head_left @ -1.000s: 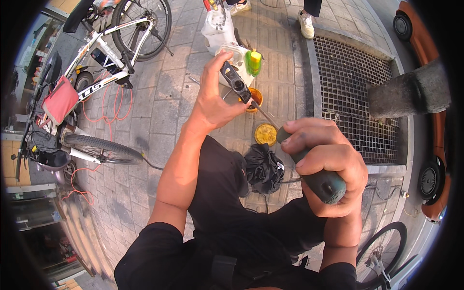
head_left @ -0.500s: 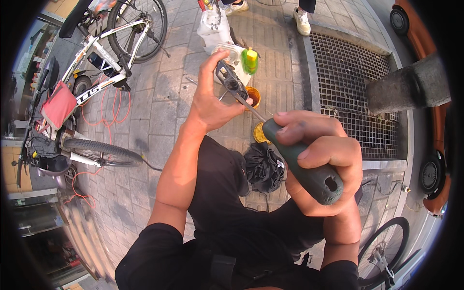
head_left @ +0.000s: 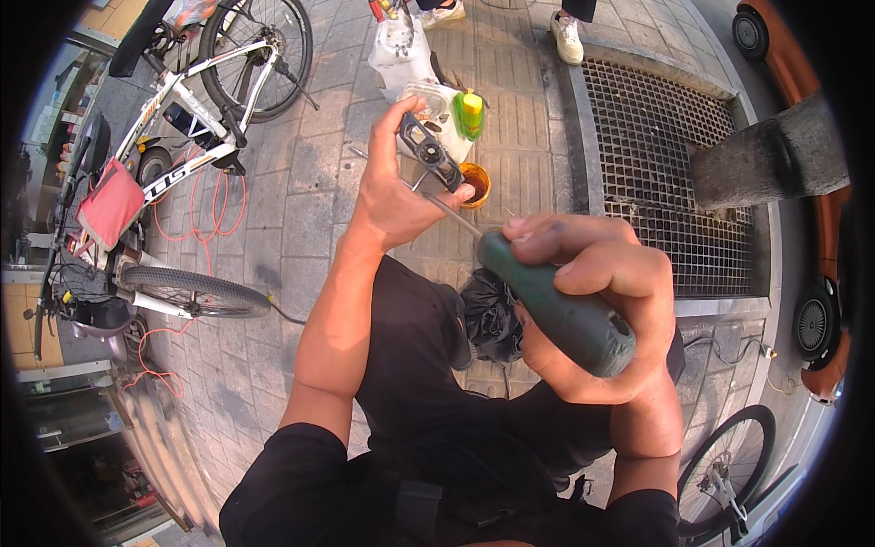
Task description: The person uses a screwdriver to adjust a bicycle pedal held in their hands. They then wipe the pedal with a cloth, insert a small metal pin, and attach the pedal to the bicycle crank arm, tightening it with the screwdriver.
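Nearest, the right hand [head_left: 629, 287] has its fingers wrapped tight round the handle of a screwdriver [head_left: 547, 296]. The handle is dark green, smooth and bulbous, with a hole in its scuffed, rounded butt. Its slim metal shaft slants up toward the left hand [head_left: 392, 201]; whether the tip touches anything there cannot be told. The left thumb and forefinger clamp a black bicycle pedal [head_left: 429, 153] between them, at its opposite ends: an angular, open-framed body with a round bore at its centre. Below lies a crumpled, matte black cloth [head_left: 488, 321]. Beyond the pedal stand an ochre-stained round tub [head_left: 481, 201] and a translucent green bottle [head_left: 466, 125] with a yellow cap. Farther out are square-meshed metal grating [head_left: 656, 164], a rough cylindrical tree trunk [head_left: 775, 159], and a glossy white bicycle [head_left: 199, 162] draped with limp red fabric [head_left: 112, 206].
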`<state>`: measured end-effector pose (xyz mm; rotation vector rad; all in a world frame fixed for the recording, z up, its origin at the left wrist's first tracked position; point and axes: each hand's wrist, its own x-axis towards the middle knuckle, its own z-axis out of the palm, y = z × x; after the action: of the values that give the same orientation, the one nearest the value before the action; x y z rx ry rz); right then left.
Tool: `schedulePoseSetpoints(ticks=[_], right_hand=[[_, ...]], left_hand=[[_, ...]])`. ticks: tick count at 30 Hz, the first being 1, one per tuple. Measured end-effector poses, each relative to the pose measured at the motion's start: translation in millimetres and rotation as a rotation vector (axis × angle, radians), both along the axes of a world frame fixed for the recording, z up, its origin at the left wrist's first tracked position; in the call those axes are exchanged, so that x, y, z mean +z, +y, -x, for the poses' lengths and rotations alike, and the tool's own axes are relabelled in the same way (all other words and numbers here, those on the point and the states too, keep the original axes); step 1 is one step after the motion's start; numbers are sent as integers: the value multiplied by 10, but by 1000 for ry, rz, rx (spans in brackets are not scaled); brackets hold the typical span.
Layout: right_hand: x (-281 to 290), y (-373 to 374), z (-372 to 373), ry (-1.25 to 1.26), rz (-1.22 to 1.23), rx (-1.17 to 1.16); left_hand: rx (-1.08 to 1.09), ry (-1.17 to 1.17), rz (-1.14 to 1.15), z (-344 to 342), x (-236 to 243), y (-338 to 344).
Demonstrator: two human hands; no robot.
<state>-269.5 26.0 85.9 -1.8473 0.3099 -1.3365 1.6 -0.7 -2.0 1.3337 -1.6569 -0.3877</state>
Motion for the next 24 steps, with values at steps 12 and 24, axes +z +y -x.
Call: schedulePoseSetpoints(ticks=[12,24], right_hand=[[-50,-29,153,255,31,-229],[-341,-48,116,483,-155,-319]], left_hand=[[94,-118,54,-71,-42,-14],[132,-193,104,-163,-45,22]])
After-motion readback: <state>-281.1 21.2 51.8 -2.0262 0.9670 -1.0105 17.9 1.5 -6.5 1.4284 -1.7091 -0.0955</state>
